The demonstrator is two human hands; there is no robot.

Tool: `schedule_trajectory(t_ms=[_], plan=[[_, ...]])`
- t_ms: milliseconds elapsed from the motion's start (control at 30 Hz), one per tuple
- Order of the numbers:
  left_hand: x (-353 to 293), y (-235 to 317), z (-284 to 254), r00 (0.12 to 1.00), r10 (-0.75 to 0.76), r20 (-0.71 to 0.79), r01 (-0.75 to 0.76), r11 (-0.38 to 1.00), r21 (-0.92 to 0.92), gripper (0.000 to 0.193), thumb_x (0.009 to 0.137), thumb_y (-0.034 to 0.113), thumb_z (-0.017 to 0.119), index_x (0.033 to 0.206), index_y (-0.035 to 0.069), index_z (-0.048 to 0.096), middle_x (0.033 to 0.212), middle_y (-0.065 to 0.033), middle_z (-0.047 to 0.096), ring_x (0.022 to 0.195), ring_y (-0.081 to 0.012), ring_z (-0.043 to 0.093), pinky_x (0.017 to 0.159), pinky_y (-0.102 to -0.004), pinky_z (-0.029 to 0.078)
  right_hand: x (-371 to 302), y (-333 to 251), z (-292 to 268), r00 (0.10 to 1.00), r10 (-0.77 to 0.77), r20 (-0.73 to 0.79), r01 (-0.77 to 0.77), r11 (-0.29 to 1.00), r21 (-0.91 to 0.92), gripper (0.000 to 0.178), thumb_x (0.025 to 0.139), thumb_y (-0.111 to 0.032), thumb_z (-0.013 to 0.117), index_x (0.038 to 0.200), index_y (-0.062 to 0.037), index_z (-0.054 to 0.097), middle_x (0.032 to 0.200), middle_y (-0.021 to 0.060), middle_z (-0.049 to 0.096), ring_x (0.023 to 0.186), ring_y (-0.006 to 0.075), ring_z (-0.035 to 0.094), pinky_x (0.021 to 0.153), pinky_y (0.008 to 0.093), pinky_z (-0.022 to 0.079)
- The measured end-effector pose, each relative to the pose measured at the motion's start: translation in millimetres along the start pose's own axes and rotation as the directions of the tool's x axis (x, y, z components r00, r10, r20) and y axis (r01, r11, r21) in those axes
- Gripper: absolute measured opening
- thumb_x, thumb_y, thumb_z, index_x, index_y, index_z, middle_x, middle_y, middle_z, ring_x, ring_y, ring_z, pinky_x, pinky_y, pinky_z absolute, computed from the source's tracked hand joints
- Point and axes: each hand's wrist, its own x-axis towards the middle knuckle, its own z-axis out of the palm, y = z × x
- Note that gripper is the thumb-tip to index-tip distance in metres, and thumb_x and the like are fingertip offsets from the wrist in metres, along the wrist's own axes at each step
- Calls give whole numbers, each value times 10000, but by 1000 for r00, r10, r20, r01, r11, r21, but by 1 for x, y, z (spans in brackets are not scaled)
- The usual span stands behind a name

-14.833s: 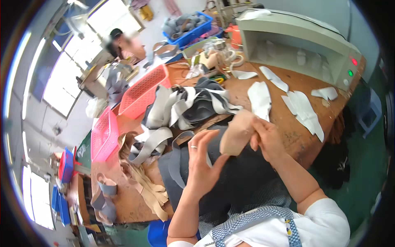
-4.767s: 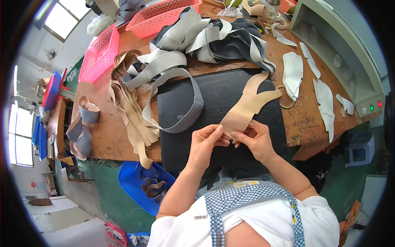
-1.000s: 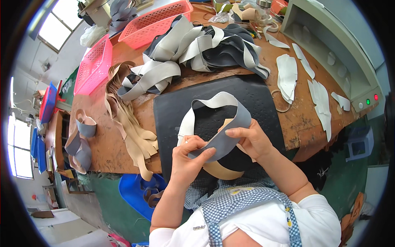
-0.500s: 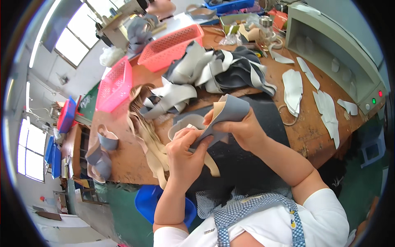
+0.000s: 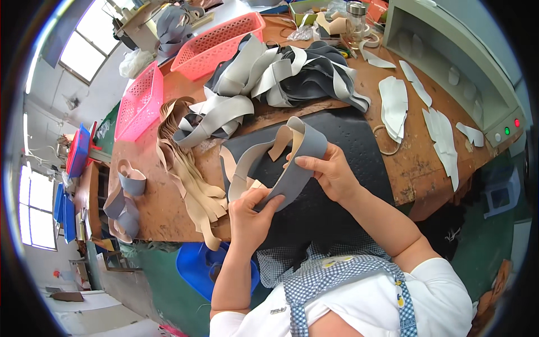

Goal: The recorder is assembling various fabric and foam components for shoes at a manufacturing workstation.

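A curved grey leather-like strip [image 5: 296,175] with a beige lining is held in the air over a black mat [image 5: 356,151]. My left hand [image 5: 250,216] pinches its lower left part between thumb and fingers. On its right side my right hand [image 5: 334,175] grips the edge, thumb on the grey face and fingers partly hidden behind. The strip bends round in a loop, with a loose beige end [image 5: 281,142] showing inside. Left of the mat lies a bundle of beige strips [image 5: 193,188].
A heap of grey and black strips [image 5: 314,76] lies behind the mat, near pink baskets [image 5: 140,106]. White cut pieces [image 5: 394,106] lie at right, beside a grey cabinet machine [image 5: 488,84] with lit buttons. Finished-looking grey loops [image 5: 130,182] stand at the left edge. A blue tub [image 5: 193,269] stands below.
The grey strip has opened out from a tighter fold into a wider loop. My hands have moved slightly lower relative to the mat, and the view has shifted a little.
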Motion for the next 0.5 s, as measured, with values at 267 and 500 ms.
schedule_trajectory(t_ms=[267,500], plan=[[-1,23,7,999,24,-43,-27,997,-70,159,832,104,743,943,-10,732,744,-129,689,620,-179,622,602,-294,473,-14,19,11,994,-105,34,111,952,-286,340,866,-2,689,1197,17,617,1039,129,717,989,235,702,893,369,569],[-5,13,10,994,-95,47,101,987,-124,155,872,82,714,947,-53,729,726,-31,694,658,-51,602,597,-211,482,-1,-4,6,998,58,-8,-58,998,35,360,901,-102,684,1235,-1,595,1077,132,709,999,226,694,895,361,564]])
